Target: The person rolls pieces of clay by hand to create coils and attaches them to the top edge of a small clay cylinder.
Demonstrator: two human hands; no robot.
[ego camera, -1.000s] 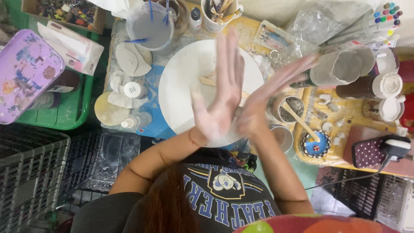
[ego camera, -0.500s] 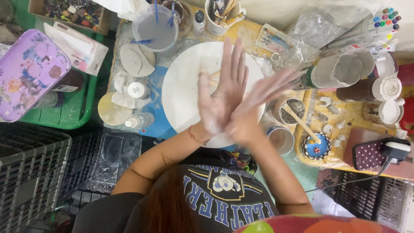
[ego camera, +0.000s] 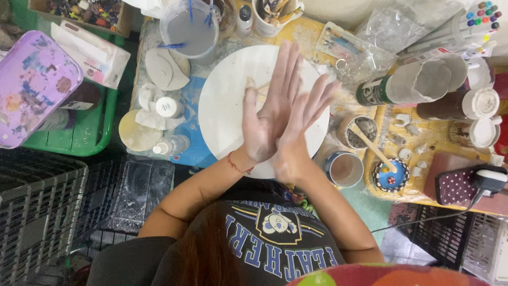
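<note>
Upper left: tub [ego camera: 189, 29] of grey water with brushes. Centre: left hand [ego camera: 270, 114] and right hand [ego camera: 299, 130] pressed palm to palm, fingers straight, over white disc [ego camera: 225, 100]. Right: cup [ego camera: 345, 169] of brown liquid; jar [ego camera: 357, 132] with stick.

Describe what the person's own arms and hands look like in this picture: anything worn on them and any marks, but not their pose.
Both arms are bare to above the elbow. A thin red string bracelet circles the left wrist. The left hand is smeared with pale, chalky residue over the palm and fingers; the right hand shows a lighter dusting. No gloves, rings or watch are visible. The dark T-shirt has a printed design on its chest.
</note>
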